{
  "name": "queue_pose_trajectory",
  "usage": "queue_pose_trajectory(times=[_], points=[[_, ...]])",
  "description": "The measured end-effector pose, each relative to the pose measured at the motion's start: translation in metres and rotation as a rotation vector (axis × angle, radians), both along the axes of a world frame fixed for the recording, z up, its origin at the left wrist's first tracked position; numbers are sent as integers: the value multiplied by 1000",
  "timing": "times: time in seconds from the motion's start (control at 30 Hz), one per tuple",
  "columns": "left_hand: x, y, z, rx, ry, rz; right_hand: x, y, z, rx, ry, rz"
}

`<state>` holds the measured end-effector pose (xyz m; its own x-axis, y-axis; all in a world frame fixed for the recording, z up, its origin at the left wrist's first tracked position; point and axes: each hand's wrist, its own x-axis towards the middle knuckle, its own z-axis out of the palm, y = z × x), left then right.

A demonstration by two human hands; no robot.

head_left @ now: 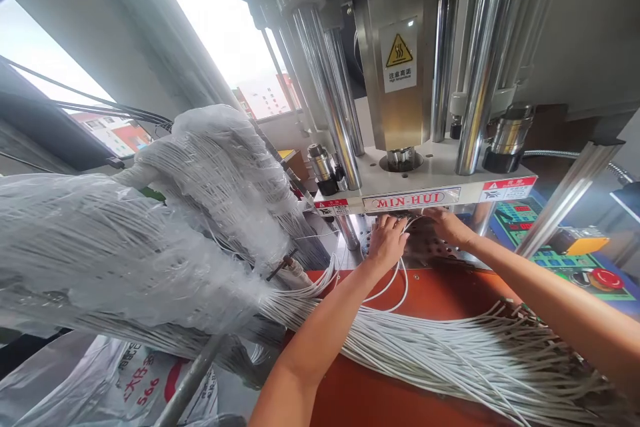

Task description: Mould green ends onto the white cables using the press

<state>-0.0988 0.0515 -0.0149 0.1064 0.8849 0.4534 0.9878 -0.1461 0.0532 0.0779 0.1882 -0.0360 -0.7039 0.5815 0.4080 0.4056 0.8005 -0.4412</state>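
Observation:
Both my hands reach in under the front plate of a MIN-HUI vertical press (411, 199), over a perforated metal mould plate (425, 247). My left hand (387, 241) pinches thin white cables (395, 287) that loop up from a large bundle of white cables (450, 353). My right hand (449, 225) sits to its right, its fingertips on a cable end at the plate. The cable tips and my fingertips are partly hidden under the press's front edge.
Plastic-wrapped coils of white cable (125, 247) bulge in from the left. The orange-red worktop (400, 293) lies beneath the cables. Steel columns (330, 93) rise above the press plate. A control panel (560, 260) with a red stop button (606, 278) is on the right.

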Motion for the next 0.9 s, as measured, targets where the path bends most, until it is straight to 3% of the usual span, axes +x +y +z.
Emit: queue_pose_trajectory(times=[0.23, 0.33, 0.53, 0.7, 0.83, 0.9], points=[[6, 15, -5, -13, 58, 17, -9, -4, -3, -20, -65, -27], [7, 15, -3, -3, 40, 5, -3, 4, -1, -62, -53, -28], [13, 20, -10, 66, -54, -41, 14, 10, -3, -80, -8, -158], [13, 31, -18, 92, -92, -41, 15, 1, -9, -39, -17, -95], [12, 33, -23, 120, 70, -86, 14, -3, -8, 52, -46, -10], [13, 32, -25, 114, 139, -74, 15, -3, -5, -13, -28, 0]])
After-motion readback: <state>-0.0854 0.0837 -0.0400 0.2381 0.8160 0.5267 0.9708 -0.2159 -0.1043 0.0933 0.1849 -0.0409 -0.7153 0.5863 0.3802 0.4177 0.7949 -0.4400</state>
